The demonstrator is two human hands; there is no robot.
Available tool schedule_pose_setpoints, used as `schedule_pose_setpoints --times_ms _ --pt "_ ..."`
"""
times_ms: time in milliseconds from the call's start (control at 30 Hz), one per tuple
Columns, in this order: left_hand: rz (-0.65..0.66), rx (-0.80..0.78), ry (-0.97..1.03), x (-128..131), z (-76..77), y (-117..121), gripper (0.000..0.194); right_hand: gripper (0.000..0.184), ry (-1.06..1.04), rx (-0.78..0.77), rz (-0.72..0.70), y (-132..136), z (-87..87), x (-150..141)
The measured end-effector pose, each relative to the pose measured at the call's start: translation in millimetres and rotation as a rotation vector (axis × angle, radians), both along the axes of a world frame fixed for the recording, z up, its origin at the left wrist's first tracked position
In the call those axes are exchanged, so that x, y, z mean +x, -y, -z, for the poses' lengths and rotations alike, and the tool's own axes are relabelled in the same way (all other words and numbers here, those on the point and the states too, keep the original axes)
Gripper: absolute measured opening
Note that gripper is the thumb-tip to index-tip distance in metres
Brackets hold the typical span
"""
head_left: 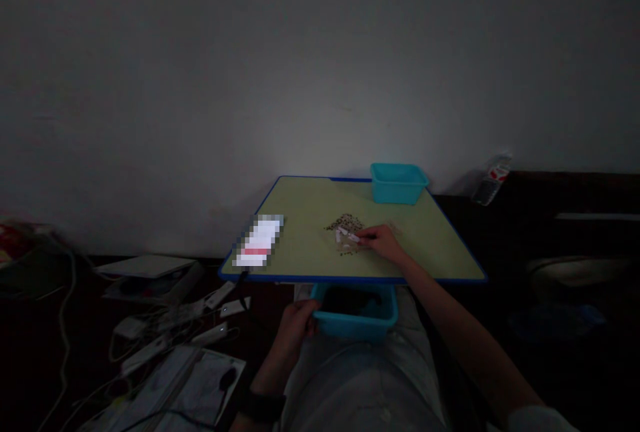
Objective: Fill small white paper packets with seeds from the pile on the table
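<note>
On the small table (300, 245) lies a loose pile of small dark bits (345, 221), perhaps beans or seeds, with a few more scattered around it. My right hand (383, 242) is over the table beside the pile. Its fingers are pinched on a small white piece (349, 235) whose exact kind is too dim to make out. Under the table's near edge, a blue plastic bin (357, 327) rests on my lap with dark contents. My left hand (297, 322) is closed around the bin's left rim.
A second blue bin (399, 191) stands at the table's back right corner. A lit phone (260, 240) with a cable lies at the left edge. Power strips and tangled cables (165, 319) are on the floor at left. A clear bottle (493, 180) leans by the wall at right.
</note>
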State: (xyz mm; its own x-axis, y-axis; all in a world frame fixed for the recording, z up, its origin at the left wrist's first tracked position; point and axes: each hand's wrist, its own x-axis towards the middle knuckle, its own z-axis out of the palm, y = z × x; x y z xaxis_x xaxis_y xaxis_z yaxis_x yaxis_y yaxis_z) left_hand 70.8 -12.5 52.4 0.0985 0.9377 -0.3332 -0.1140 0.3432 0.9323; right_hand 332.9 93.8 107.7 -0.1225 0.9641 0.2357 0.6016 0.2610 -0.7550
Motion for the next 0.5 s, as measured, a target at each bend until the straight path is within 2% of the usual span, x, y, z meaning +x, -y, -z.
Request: schedule_pose_setpoints --times_ms 333,500 --pt "0.004 0.024 0.014 -0.4 3.3 -0.2 0.033 0.023 -0.043 -0.001 -0.084 1.5 0.1 1.9" --pt "0.011 0.032 0.015 -1.0 5.8 -1.1 0.036 0.023 -0.068 0.031 -0.061 1.5 1.5 1.6"
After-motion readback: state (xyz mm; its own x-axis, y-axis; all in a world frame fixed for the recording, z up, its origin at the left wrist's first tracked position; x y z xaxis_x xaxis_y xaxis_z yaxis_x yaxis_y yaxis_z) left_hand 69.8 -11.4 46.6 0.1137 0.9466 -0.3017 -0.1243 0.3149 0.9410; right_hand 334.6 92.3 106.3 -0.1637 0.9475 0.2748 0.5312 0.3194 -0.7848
